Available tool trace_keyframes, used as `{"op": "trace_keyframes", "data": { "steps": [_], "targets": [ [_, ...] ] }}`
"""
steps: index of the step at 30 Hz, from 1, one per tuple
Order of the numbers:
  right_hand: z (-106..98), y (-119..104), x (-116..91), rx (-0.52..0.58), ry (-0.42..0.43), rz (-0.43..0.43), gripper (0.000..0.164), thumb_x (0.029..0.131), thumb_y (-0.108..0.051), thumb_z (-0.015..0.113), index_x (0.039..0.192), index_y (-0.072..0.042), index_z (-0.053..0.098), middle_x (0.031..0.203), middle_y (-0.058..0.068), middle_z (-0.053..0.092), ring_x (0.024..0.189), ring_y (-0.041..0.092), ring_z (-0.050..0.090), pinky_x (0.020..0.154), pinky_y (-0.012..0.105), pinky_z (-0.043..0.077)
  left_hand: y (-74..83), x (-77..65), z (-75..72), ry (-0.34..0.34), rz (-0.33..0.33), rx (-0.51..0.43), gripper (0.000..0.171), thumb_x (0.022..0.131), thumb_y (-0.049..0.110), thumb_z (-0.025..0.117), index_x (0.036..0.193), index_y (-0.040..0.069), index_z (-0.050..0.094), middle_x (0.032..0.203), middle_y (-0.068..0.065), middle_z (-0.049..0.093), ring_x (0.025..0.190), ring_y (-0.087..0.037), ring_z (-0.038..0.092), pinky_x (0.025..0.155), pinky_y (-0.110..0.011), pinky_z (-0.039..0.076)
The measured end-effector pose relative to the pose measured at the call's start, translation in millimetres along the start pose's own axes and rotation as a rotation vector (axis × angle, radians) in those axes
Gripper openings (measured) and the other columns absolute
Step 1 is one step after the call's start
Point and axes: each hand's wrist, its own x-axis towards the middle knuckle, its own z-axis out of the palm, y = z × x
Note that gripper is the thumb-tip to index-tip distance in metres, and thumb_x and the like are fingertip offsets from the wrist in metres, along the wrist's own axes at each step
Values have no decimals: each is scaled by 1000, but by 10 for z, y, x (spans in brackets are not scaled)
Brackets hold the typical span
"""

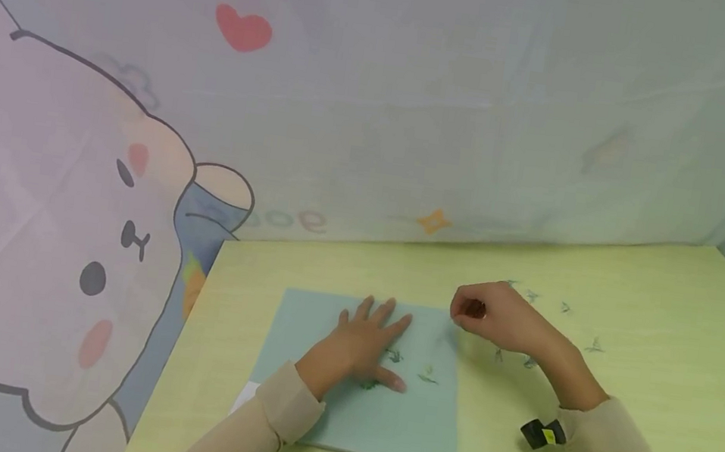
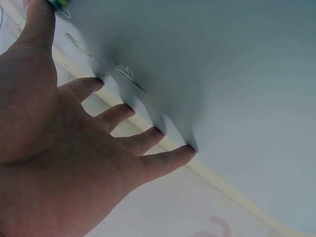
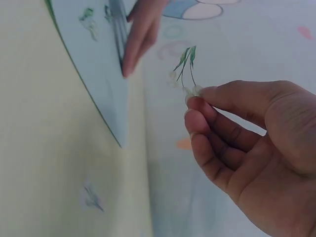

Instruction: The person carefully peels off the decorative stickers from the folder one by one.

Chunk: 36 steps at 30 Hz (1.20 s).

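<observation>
My left hand (image 1: 357, 344) rests with fingers spread on a pale blue-green board (image 1: 404, 430). In the left wrist view its fingertips (image 2: 157, 132) touch the board's surface. Around its thumb and index finger, small flower stickers (image 1: 428, 379) lie on the board. My right hand (image 1: 505, 317) is raised at the board's far right corner. Between its thumb and index finger it pinches a small flower sticker (image 3: 192, 54) with green leaves, thin stems and pale blossoms, leaves upward in the right wrist view. Hand and glare hide the sticker in the head view.
Several more flower stickers (image 1: 596, 346) lie scattered on the yellow-green table (image 1: 701, 316) right of the board. A black device (image 1: 541, 434) with a yellow label sits by the right cuff. A white piece (image 1: 245, 395) shows at the board's left edge. A printed cloth (image 1: 385, 107) hangs behind the table.
</observation>
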Motion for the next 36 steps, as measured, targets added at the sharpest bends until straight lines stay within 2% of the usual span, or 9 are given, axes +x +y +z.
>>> {"op": "trace_keyframes", "data": {
  "steps": [6, 9, 15, 20, 27, 31, 36],
  "targets": [
    [-244, -20, -161, 24, 62, 63, 10, 102, -19, 74, 95, -25, 75, 89, -9, 71, 83, 13, 68, 77, 33, 56, -6, 5, 21, -6, 5, -5, 112, 81, 72, 77, 171, 29, 25, 178, -8, 12, 162, -43, 9, 121, -70, 25],
    [-365, -11, -232, 23, 115, 120, 8, 103, -25, 73, 96, -23, 76, 90, -8, 72, 81, 14, 68, 76, 32, 56, -16, 4, 22, -7, 3, -5, 112, 82, 72, 77, 171, 29, 24, 178, -8, 11, 162, -43, 9, 121, -70, 25],
    [-497, 101, -315, 33, 206, 191, 7, 103, -16, 72, 103, -9, 74, 94, 1, 73, 85, 21, 69, 75, 29, 54, -53, 12, 28, -2, -1, 5, 114, 81, 74, 76, 171, 29, 23, 178, -8, 11, 162, -43, 8, 121, -70, 25],
    [-392, 309, -253, 61, 185, 204, 6, 103, -8, 69, 108, -4, 72, 100, 11, 73, 87, 32, 69, 72, 30, 54, -79, 19, 41, -2, -3, 4, 114, 81, 74, 76, 171, 29, 23, 178, -8, 11, 162, -43, 8, 121, -70, 25],
    [-168, 553, -161, -46, 141, 199, 12, 101, 2, 65, 104, -5, 74, 96, 8, 73, 84, 19, 65, 71, 32, 54, -98, 20, 69, -3, -2, -7, 114, 81, 74, 76, 171, 30, 23, 178, -7, 11, 162, -43, 8, 121, -70, 24],
    [-92, 605, -142, -66, 123, 180, 15, 100, 5, 64, 102, -6, 75, 95, 5, 72, 84, 18, 65, 72, 33, 53, -105, 21, 70, 0, -4, -11, 114, 81, 74, 76, 171, 30, 23, 178, -7, 11, 162, -43, 7, 121, -70, 24],
    [-46, 628, -125, -85, 108, 188, 14, 101, 2, 67, 103, -8, 76, 97, 1, 72, 88, 18, 66, 77, 38, 55, -116, 30, 75, 7, 1, -12, 114, 81, 74, 77, 171, 30, 23, 178, -7, 11, 162, -43, 7, 121, -70, 24]
  ]
}}
